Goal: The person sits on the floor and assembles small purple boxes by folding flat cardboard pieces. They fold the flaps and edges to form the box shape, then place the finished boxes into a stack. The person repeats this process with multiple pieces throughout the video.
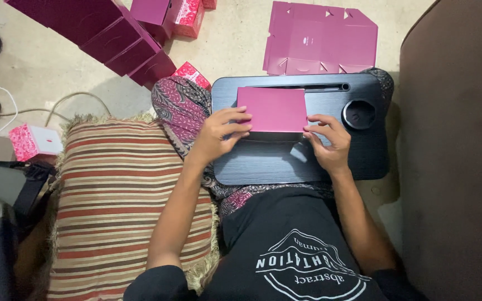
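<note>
Partly hiding under the magenta card box (271, 108): a dark shape at its near edge, too shadowed to identify. Also hard to read: the grey scrap (298, 151) lying on the lap desk just below the box, and whether the box is folded flat or already shaped.

Lying near the middle of the black lap desk tabletop (263, 164), toward its far edge, long axis running left to right across the body, broad face turned up to the camera.

Left hand (218, 134) pinching the box's left short edge, fingers on top, thumb tucked out of sight beneath. Right hand (327, 139) meeting the right near corner, fingertips pressing against the edge; impossible to tell how firm that grip is, since the thumb is hiding.

Sitting beside the right hand: a round cup recess (358, 114) in the desk. Beyond the desk, on the floor: a flat unfolded magenta blank (322, 39), and a row of finished dark magenta boxes (121, 42), cut off by the top edge. Striped cushion (124, 200) lying to the left.
</note>
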